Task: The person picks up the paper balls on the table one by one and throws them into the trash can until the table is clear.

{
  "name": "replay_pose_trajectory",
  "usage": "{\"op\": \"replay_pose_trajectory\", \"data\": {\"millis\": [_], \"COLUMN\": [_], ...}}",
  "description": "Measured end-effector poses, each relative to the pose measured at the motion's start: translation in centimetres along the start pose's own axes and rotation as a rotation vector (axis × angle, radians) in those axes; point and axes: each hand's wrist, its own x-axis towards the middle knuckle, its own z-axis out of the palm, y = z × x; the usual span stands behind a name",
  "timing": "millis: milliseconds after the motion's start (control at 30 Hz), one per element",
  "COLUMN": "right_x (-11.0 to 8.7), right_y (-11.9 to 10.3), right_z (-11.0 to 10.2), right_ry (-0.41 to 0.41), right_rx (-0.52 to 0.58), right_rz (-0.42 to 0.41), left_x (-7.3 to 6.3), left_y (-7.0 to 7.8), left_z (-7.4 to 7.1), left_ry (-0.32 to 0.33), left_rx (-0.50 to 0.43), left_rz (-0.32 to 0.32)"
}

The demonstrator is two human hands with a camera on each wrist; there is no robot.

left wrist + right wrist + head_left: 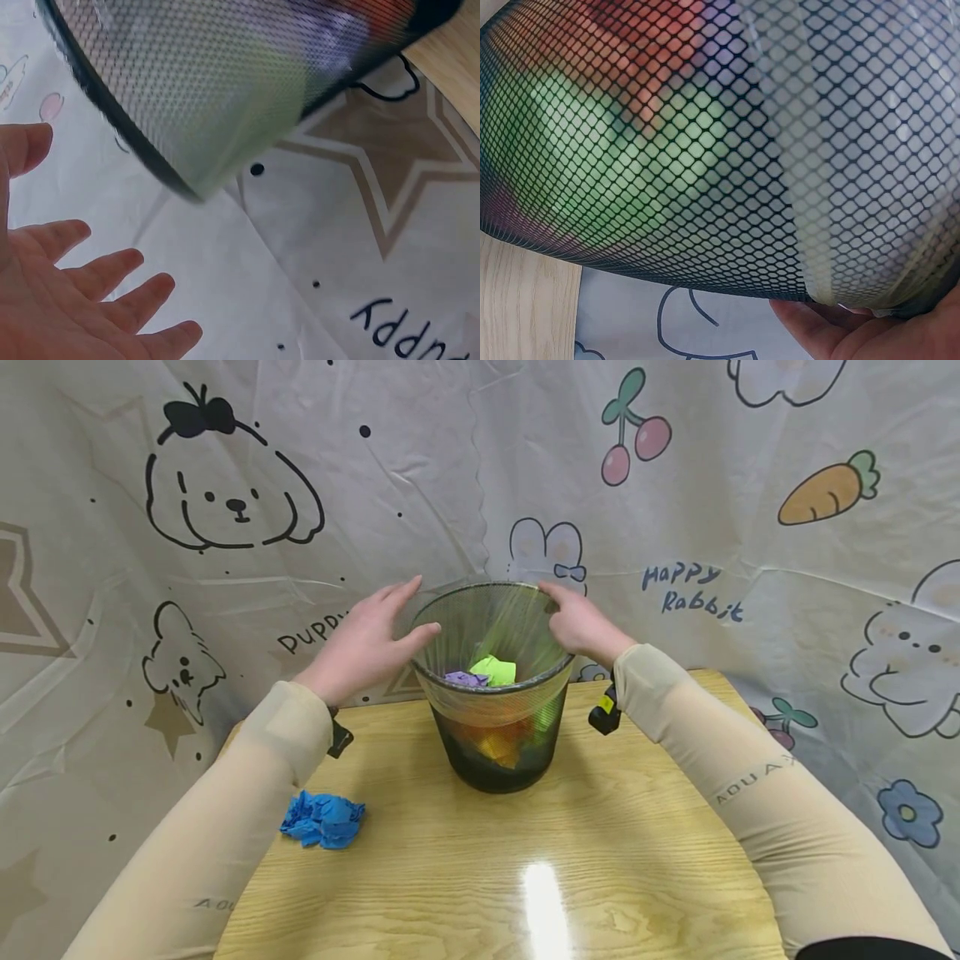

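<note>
A black mesh wastebasket (491, 777) stands on the table, lined with a thin translucent yellowish bag (517, 618) folded over its rim. Crumpled lime paper (497, 672) and purple paper (465, 678) lie inside; orange and green paper shows through the mesh. My left hand (367, 639) is held at the basket's left side, fingers spread and apart from the rim in the left wrist view. On the far right of the rim, my right hand (585, 622) grips the edge with the bag; in the right wrist view its fingers (817, 330) curl at the bag's fold.
A crumpled blue paper ball (324, 820) lies on the wooden table (420, 893) at the front left, near the left forearm. Behind the table hangs a pale printed cloth (420, 460) with cartoon animals, close to the basket.
</note>
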Motion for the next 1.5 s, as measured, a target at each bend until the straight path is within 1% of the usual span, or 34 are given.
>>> {"op": "replay_pose_trajectory", "data": {"millis": [333,667,1100,1300,1500], "right_x": [0.0,0.0,-0.1,-0.2,-0.2], "right_y": [0.1,0.2,0.2,0.1,0.0], "right_z": [0.1,0.0,0.0,0.0,0.0], "right_ry": [0.005,0.011,0.000,0.006,0.015], "right_rx": [-0.011,-0.013,-0.009,-0.002,-0.026], "right_rz": [-0.001,-0.009,-0.005,-0.010,-0.025], "left_x": [-1.9,-3.4,-5.4,-6.3,-7.2], "left_y": [-2.4,-4.5,-7.0,-8.3,-9.7], "left_z": [-1.2,-1.6,-1.2,-0.7,0.1], "left_ry": [0.018,0.008,-0.038,-0.058,-0.081], "left_rx": [0.000,0.012,0.055,0.056,0.065], "left_rz": [-0.056,-0.080,-0.108,-0.137,-0.152]}}
